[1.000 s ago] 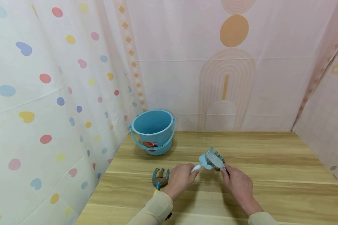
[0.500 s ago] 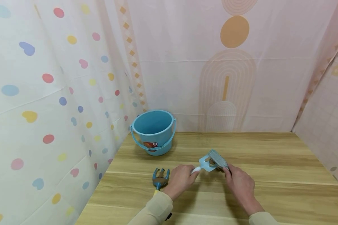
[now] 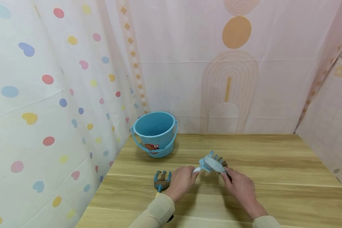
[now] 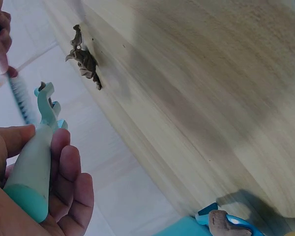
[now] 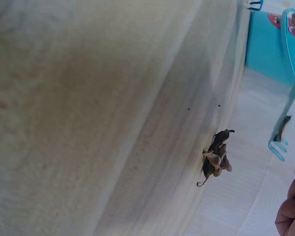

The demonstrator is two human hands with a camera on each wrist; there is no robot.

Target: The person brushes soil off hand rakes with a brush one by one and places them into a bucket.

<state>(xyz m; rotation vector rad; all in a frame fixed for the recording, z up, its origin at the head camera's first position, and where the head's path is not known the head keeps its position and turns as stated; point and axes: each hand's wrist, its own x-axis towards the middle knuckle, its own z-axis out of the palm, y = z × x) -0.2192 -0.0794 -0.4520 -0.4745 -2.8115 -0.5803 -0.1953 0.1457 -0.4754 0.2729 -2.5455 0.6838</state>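
My left hand (image 3: 181,182) grips the pale handle (image 4: 32,172) of a small light-blue toy hand rake (image 3: 202,163), its tines raised above the table. Brown residue (image 5: 282,129) clings to the rake head. In my right hand (image 3: 241,187) is a brush (image 3: 214,163) with a pale, dimpled back, lying across the rake head. Its bristles (image 4: 22,101) face the rake in the left wrist view. On the table beyond and below both tools lies a clump of brown, clay-like scraps (image 5: 216,156), partly hidden by the brush in the head view.
A second rake (image 3: 161,183), blue with a yellow handle and brown smears, lies beside my left wrist. Farther back stands a light-blue bucket (image 3: 159,142) with its handle hanging in front. Patterned curtains (image 3: 171,63) close off the table's back and sides. Tiny dark crumbs dot the wood.
The brush moved up and right toward the tines' far side, then back left and down over the rake head. The rake tilted flatter, then back. Bucket and second rake stayed put.
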